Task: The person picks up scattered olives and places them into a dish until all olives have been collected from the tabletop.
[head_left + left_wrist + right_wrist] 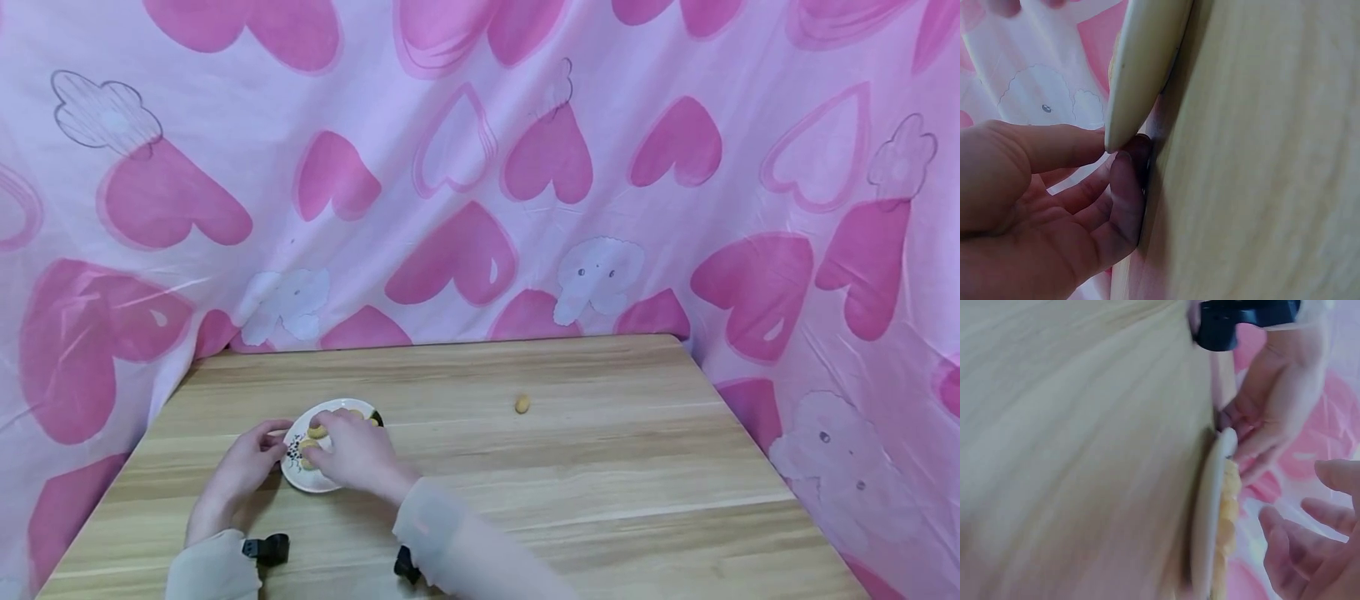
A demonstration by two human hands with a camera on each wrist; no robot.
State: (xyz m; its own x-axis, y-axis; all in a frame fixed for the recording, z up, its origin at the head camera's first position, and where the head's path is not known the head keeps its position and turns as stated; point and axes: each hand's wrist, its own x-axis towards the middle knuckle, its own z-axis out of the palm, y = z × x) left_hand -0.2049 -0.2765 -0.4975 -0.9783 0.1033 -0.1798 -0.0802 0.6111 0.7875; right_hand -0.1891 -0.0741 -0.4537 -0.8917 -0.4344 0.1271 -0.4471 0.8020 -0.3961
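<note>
A white plate (302, 481) with a dark printed pattern sits on the left part of the wooden table, several small yellow-brown roundish pieces (309, 454) on it. My left hand (247, 465) pinches the plate's near-left rim; in the left wrist view the thumb (1066, 147) lies against the rim and the other fingers tuck beneath it. Over the plate hovers my right hand (360, 454). Seen from the right wrist, its fingers (1329, 515) are spread and loosely bent, apart from the pieces, with nothing between them. What exactly the pieces are, I cannot tell.
One more yellow-brown piece (522, 404) lies alone on the wooden table (600, 467), right of the plate toward the back. A pink heart-patterned cloth (450, 167) hangs behind the table and along its sides. A black wrist device (267, 549) is at the left sleeve.
</note>
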